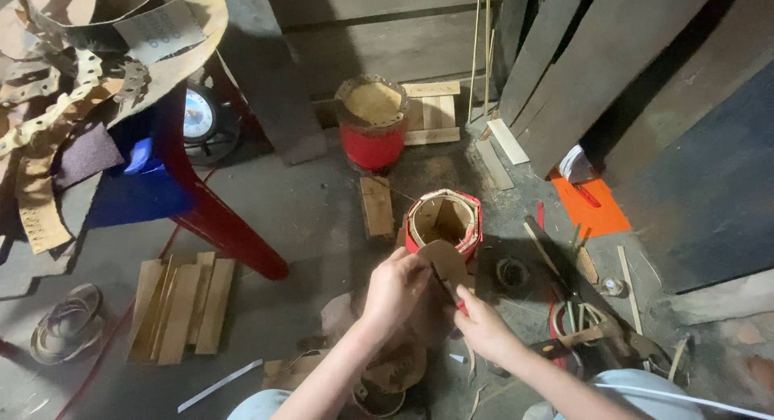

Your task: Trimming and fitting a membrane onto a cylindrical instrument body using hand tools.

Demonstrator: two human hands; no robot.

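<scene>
Both my hands pinch a round brown card piece [443,260], left hand [395,287] on its edge, right hand [481,327] gripping a red-handled tool [451,295], beside the open red drum [443,220].

Up beyond the hands stands a second red drum [372,123] capped with a punched hide, wooden slats [432,112] just beside it. Far to their left — a red plastic stool [211,210] heaped with leather strips [48,106], a dial scale [198,115] under it, and flat wooden staves [182,307] on the floor. To their right — an orange sheet [595,209] and scattered tools [597,335].
</scene>
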